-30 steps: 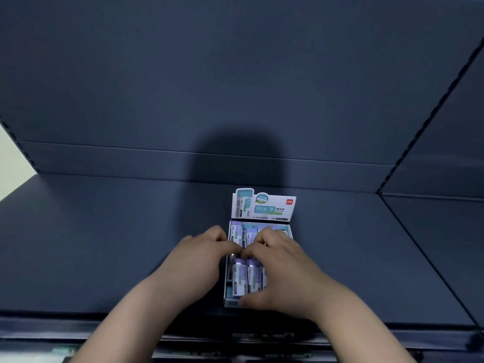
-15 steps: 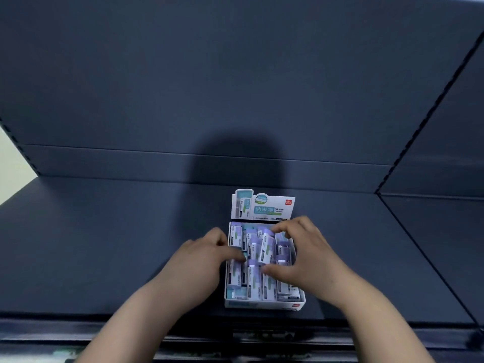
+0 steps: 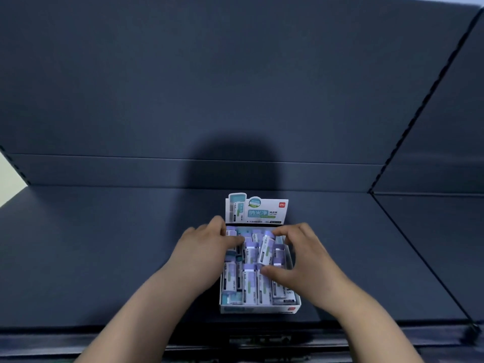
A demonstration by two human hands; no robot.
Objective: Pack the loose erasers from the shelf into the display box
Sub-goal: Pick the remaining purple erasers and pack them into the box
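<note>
The white display box (image 3: pixel 259 308) stands near the shelf's front edge, its printed header card (image 3: pixel 258 210) upright at the back. Several purple-and-white erasers (image 3: pixel 250 285) fill it in rows. One eraser (image 3: pixel 266 248) lies tilted on top of the back row. My right hand (image 3: pixel 305 260) arches over the box's right side, with forefinger at that eraser's far end and thumb at its near end. My left hand (image 3: pixel 203 254) rests on the box's left side, fingertips pressing on the back-row erasers.
The dark shelf board (image 3: pixel 104 258) spreads out on both sides of the box. The dark back panel (image 3: pixel 235 87) rises behind it. A seam between shelf sections (image 3: pixel 419 258) runs diagonally at the right. The shelf's front rail (image 3: pixel 259 339) lies just below the box.
My right hand has lifted off the front rows and moved back and right, uncovering them. It now pinches the tilted eraser. The left hand has barely moved.
</note>
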